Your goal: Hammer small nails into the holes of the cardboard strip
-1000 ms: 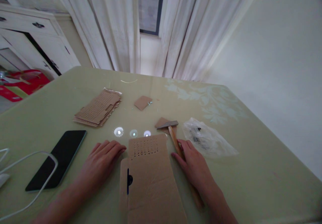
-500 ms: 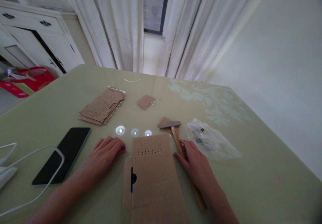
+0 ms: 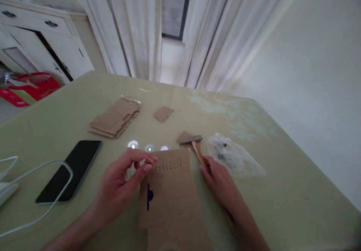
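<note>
A brown cardboard piece (image 3: 176, 202) lies in front of me, with rows of small holes near its far end. Over its upper left corner is my left hand (image 3: 121, 179), thumb and forefinger pinched close together beside the holes. Whatever sits between those fingertips is too small to make out. My right hand (image 3: 221, 179) is wrapped round the wooden handle of a hammer (image 3: 199, 154), just right of the cardboard. The hammer's metal head rests over a small cardboard square (image 3: 184, 135).
A stack of perforated cardboard sheets (image 3: 115, 117) lies farther left, and another small cardboard square (image 3: 163, 114) beyond. A clear plastic bag (image 3: 234, 157) is right of the hammer. A phone (image 3: 72, 172) and white cable (image 3: 69, 170) lie at left.
My left hand has lifted from the table left of the cardboard and moved right, over its holed corner, with the fingers pinched. My right hand stays on the hammer handle, shifted slightly.
</note>
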Demonstrator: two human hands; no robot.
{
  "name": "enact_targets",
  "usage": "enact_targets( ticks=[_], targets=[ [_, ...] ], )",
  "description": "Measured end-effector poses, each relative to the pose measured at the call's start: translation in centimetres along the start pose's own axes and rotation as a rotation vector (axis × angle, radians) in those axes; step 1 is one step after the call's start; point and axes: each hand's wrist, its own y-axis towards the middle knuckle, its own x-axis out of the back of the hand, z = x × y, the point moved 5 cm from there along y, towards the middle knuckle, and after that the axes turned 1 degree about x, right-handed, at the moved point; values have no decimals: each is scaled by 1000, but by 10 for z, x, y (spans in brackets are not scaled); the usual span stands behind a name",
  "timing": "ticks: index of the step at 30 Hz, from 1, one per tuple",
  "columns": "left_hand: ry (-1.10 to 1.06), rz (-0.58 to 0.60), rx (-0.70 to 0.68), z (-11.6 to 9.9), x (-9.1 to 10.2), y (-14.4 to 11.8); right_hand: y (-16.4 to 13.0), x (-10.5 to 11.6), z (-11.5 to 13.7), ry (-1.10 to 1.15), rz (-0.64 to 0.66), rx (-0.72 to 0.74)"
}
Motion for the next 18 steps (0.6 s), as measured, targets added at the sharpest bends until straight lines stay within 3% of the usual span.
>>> enact_targets(
  ticks=[5, 10, 15, 18],
  targets=[
    [20, 17, -18, 19, 0, -10, -1, 12, 5, 512, 10, -121],
    [81, 26, 4, 20, -3, -13, 2, 41, 34, 904, -86, -58],
    [68, 41, 22, 18, -9, -9, 6, 60, 57, 778, 52, -61],
    [77, 34, 25, 20, -10, -8, 4, 64, 66, 707, 86, 35]
  ],
)
